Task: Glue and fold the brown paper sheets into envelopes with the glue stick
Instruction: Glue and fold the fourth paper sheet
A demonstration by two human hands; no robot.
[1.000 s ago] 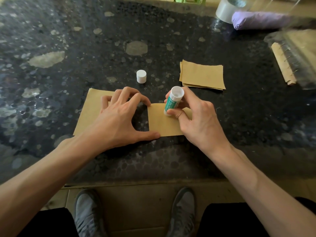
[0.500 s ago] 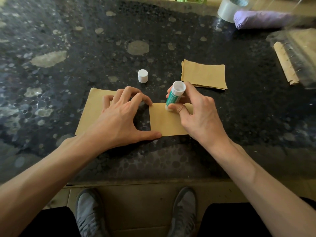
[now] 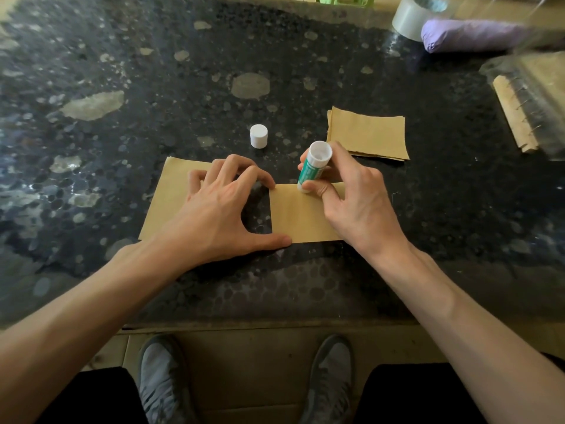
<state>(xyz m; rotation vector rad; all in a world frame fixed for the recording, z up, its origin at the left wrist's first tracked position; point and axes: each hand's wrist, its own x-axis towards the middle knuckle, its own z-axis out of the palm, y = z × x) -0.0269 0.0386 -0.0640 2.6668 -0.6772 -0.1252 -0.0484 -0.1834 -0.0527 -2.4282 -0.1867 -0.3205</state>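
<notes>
Brown paper sheet (image 3: 171,203) lies flat on the dark speckled table (image 3: 305,56), at 6 o'clock of the table's middle. Left hand (image 3: 220,209) rests on the sheet, fingers spread, fingertips and thumb tip pressing the paper; it grasps nothing. White cap (image 3: 259,135) stands at 12 o'clock from that hand, apart from the paper. Green-and-white glue stick (image 3: 313,166) is tilted, lower end meeting the sheet's far edge. Right hand (image 3: 357,203) has fingers and thumb curled round the stick. Stack of brown sheets (image 3: 367,134) lies at 1 o'clock from the right hand, just beside it
</notes>
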